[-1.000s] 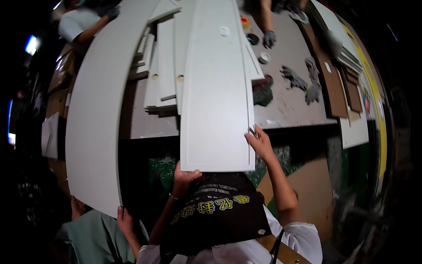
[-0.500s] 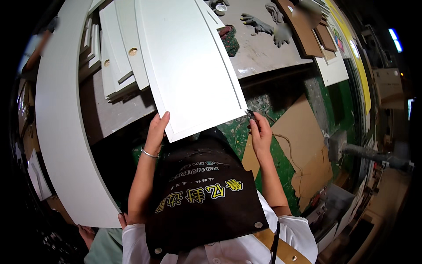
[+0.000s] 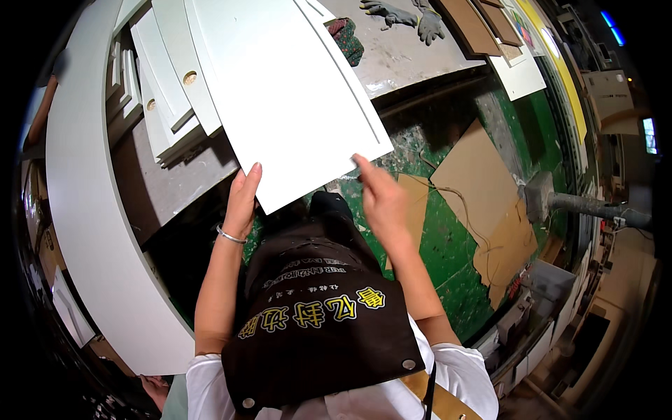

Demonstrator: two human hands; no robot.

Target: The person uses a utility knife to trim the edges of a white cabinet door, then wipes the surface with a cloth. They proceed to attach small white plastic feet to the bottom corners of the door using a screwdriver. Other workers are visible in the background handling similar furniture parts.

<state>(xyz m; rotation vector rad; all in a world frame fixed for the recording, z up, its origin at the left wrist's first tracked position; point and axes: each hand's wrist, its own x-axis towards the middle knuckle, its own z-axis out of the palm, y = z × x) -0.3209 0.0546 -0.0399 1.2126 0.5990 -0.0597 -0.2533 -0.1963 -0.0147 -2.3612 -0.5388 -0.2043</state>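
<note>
Right grip (image 3: 385,201), shifted leftward, seemingly touching panel (image 3: 287,91)

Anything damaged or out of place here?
Yes: the brown cardboard on the green floor, to the right of the right hand, has a ragged edge, as if torn.

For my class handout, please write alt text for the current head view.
The left hand holds a white panel by its left edge, while the right hand is at its near edge. Gray gloves lie on a table beyond; cardboard lies on a green floor.
</note>
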